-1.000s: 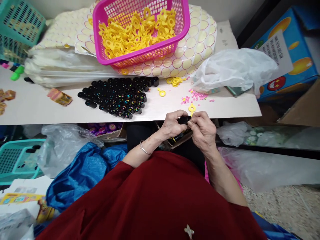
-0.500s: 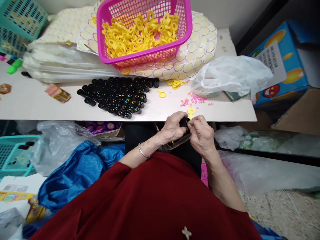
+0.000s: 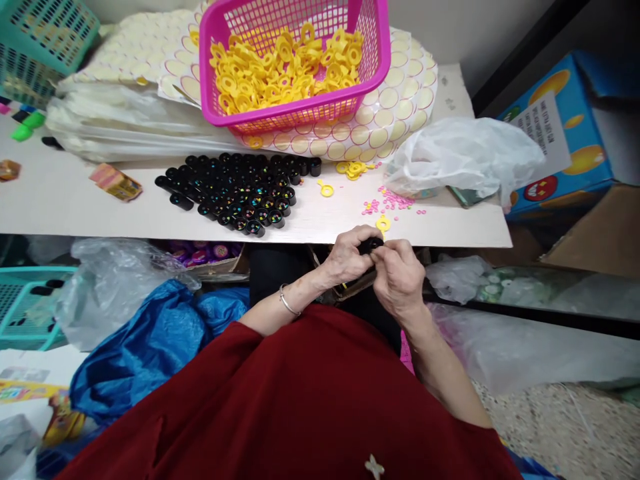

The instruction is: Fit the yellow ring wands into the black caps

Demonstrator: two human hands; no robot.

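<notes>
Centrally, left hand (image 3: 347, 257) curled round black cup (image 3: 375, 243) at table's (image 3: 460, 230) near edge; right hand (image 3: 399, 275) pinched closed against it, anything between fingertips hidden. Farther left, many cups (image 3: 255, 200) stood bunched, bright bits inside, seemingly done; held one looked unfinished. Far basket (image 3: 300, 103) held plentiful yellow rings (image 3: 285, 57); pink beads (image 3: 395, 199) lay scattered, apparently unused.
</notes>
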